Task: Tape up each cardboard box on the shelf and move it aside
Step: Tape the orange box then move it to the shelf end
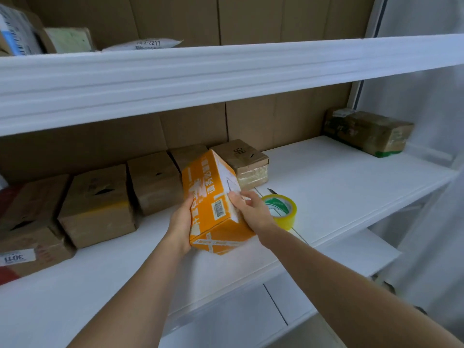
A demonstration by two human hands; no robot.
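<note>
Two bare forearms are reaching in from the bottom edge, and both hands are holding the orange box (213,199) tilted on end above the front of the white shelf (339,177). Left hand (182,222) is cupping the box's left side, fingers curled round the lower edge — its grip is grasping the box. Right hand (251,209) is curling its fingers over the box's white right face, its grip likewise grasping the box. Just beside that hand, to the right, a yellow tape roll (283,209) is lying flat on the shelf, and a thin dark tool (271,191), too small to identify, is lying just behind it. Behind the orange box a row of brown cardboard boxes (155,180) is standing against the cardboard backing, running off to the left. Well apart, at the far right corner, another brown box (369,131) is sitting alone. Up on the upper shelf (226,71), a few parcels (67,40) are resting at the left.
</note>
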